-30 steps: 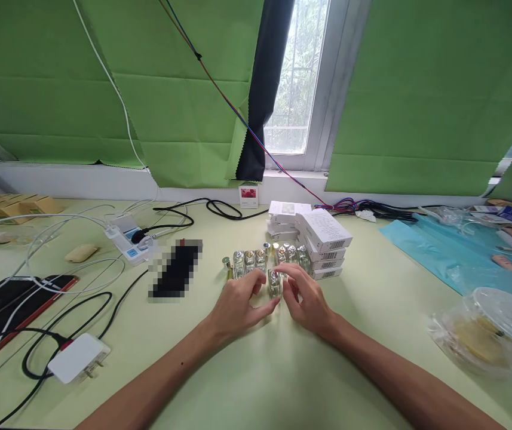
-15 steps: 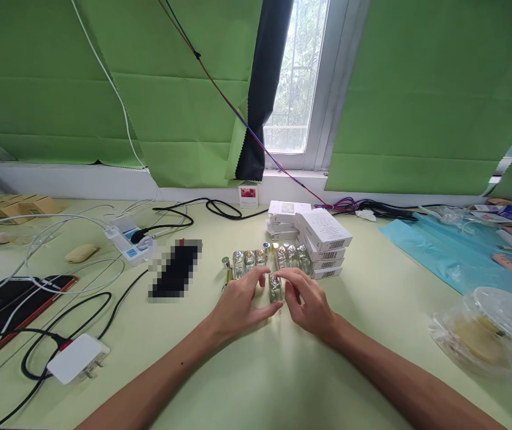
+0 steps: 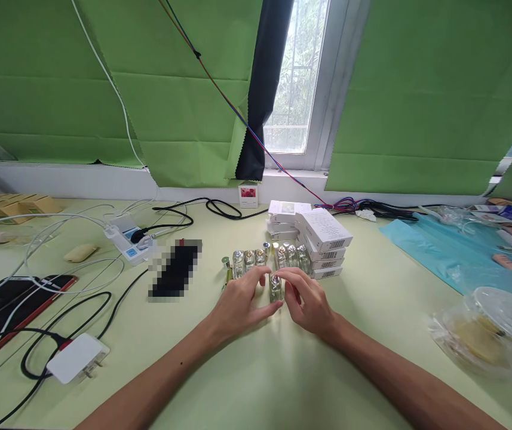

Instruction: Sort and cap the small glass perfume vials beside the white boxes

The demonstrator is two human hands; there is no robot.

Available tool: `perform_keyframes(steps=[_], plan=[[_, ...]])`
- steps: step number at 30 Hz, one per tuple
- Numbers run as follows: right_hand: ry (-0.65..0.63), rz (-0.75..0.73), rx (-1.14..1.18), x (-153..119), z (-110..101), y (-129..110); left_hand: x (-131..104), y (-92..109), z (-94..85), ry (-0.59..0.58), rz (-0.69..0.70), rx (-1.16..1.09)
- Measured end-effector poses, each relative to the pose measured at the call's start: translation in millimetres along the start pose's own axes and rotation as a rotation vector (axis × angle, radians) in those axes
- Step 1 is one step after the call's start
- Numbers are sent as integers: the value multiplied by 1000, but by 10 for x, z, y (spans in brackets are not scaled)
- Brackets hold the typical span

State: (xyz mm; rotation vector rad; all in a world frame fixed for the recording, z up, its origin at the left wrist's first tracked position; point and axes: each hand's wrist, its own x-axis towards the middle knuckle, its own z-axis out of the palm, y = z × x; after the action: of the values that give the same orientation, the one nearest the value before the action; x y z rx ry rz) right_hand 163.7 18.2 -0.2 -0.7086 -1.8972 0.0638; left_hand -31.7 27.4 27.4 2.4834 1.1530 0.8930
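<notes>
A small clear glass bottle (image 3: 276, 289) with a shiny metal neck stands upright on the table between my hands. My left hand (image 3: 242, 301) curves about its left side, the thumb at the front near its base. Fingertips of my right hand (image 3: 309, 301) meet the top of the bottle, with the other fingers curled in. Just behind are a row of similar glass bottles (image 3: 249, 263) on the left and another group of bottles (image 3: 292, 257) on the right. A greenish metallic piece (image 3: 226, 263) stands beside the left row.
Stacked white boxes (image 3: 325, 230) with barcodes stand behind the right bottles. To the left are a pixelated dark object (image 3: 175, 269), a power strip (image 3: 128, 242), a white charger (image 3: 79, 358) and loose cables. A blue plastic sheet (image 3: 439, 251) and a clear plastic container (image 3: 493, 334) lie right.
</notes>
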Motion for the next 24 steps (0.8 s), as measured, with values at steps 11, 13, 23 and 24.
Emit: perform_keyframes(steps=[11, 13, 23, 24], plan=[[17, -22, -8, 5, -3, 13, -5, -23, -11, -2, -2, 10], [27, -28, -8, 8, -6, 14, 2, -24, -25, -4, -1, 16], [21, -3, -24, -12, -25, 44, -2, -66, -65, 3, 50, 29], [20, 1, -26, -17, -25, 48, -2, -68, -66, 1, 54, 28]])
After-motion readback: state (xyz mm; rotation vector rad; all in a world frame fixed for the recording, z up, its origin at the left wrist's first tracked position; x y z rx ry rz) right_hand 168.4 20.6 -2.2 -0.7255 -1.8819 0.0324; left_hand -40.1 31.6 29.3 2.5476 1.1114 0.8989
